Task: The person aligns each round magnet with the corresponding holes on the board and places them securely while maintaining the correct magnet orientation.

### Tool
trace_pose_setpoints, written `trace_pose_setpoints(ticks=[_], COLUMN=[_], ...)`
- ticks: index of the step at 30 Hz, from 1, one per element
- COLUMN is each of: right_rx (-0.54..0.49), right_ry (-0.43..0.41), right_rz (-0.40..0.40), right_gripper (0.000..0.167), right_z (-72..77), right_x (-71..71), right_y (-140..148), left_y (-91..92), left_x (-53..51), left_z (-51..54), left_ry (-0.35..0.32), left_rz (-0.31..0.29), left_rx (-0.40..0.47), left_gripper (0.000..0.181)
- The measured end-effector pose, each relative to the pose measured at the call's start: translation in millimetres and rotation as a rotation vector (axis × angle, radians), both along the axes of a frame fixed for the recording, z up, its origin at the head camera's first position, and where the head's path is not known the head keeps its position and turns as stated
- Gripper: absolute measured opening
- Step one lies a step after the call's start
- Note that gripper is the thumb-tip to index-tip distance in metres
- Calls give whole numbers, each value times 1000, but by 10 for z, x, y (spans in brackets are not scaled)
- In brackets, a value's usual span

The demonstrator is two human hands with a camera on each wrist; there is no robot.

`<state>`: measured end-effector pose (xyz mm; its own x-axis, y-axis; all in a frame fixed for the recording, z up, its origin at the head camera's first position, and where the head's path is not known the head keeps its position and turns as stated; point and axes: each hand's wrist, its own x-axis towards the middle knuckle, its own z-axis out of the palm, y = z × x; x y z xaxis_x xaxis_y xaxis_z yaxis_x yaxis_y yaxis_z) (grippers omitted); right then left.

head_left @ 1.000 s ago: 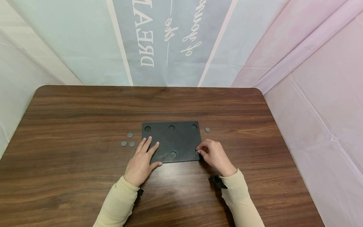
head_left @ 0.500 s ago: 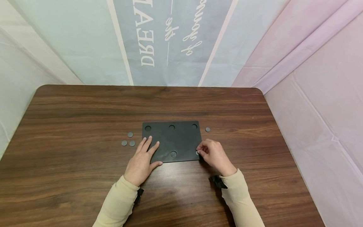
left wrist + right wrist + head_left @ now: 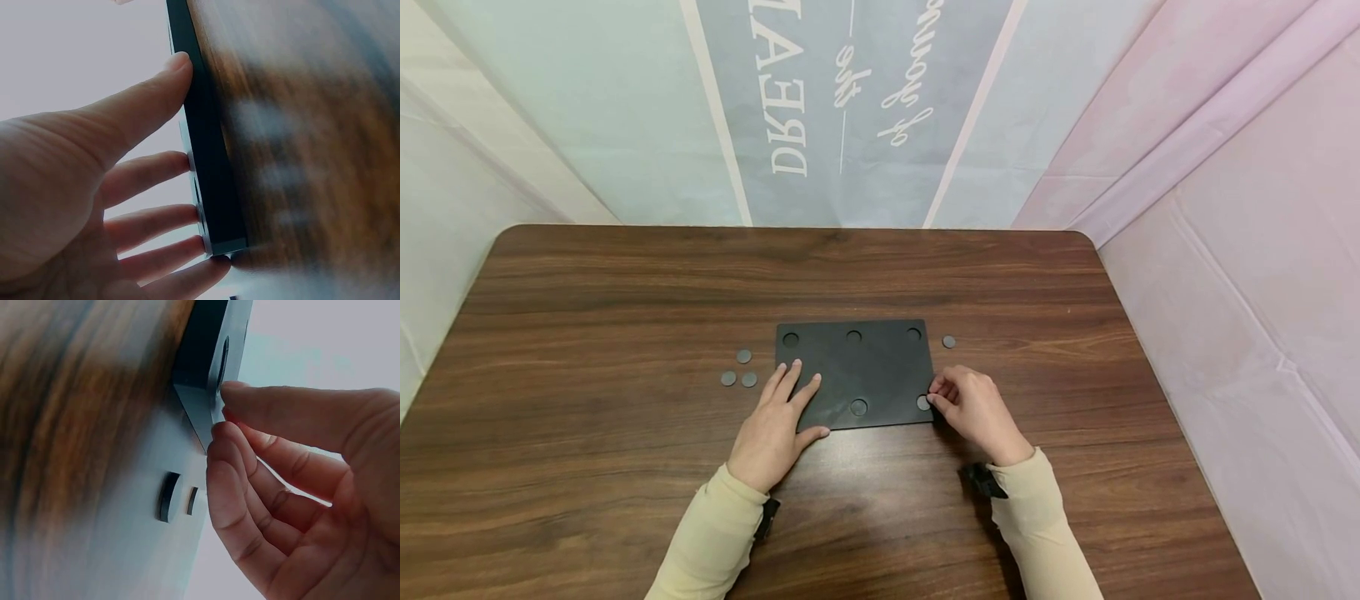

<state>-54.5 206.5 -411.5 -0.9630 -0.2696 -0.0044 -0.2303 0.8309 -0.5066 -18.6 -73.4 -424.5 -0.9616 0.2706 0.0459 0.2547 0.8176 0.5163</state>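
A flat black board (image 3: 852, 371) with round recesses lies on the table. My left hand (image 3: 769, 440) rests on its front left corner with fingers spread; in the left wrist view the thumb (image 3: 177, 72) touches the board's edge. A small grey disc (image 3: 922, 402) sits at the front right recess. My right hand (image 3: 976, 410) is at that disc's right side, fingers loosely curled, thumb tip by the disc. Nothing shows between its thumb and finger in the right wrist view. The recess under my left hand is hidden.
Three loose grey discs (image 3: 744, 357) lie left of the board. Another disc (image 3: 949, 342) lies to its right. Two discs stand out on the table in the right wrist view, the nearer disc (image 3: 169, 497) below the hand. A printed curtain (image 3: 842, 117) hangs behind the brown wooden table (image 3: 625, 283).
My right hand has shifted slightly right, off the front right disc, which now shows more fully. The left hand stays in place.
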Motion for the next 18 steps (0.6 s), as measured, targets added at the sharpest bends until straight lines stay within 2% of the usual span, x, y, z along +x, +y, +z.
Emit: trace_pose_setpoints(ticks=[4,11,18], right_rx=[10,24,62], right_ry=[19,48,52], right_rz=[-26,-123,-172], right_gripper=[11,10,21], right_z=[0,19,25], right_x=[6,29,67], right_y=[23,49,79], left_y=[-3,-5,-7], left_x=[3,5,5], left_z=[1,-2,-5], left_ry=[1,-1,-2], left_rz=[1,2,0], left_rx=[0,4,10], left_gripper=[67,67,67])
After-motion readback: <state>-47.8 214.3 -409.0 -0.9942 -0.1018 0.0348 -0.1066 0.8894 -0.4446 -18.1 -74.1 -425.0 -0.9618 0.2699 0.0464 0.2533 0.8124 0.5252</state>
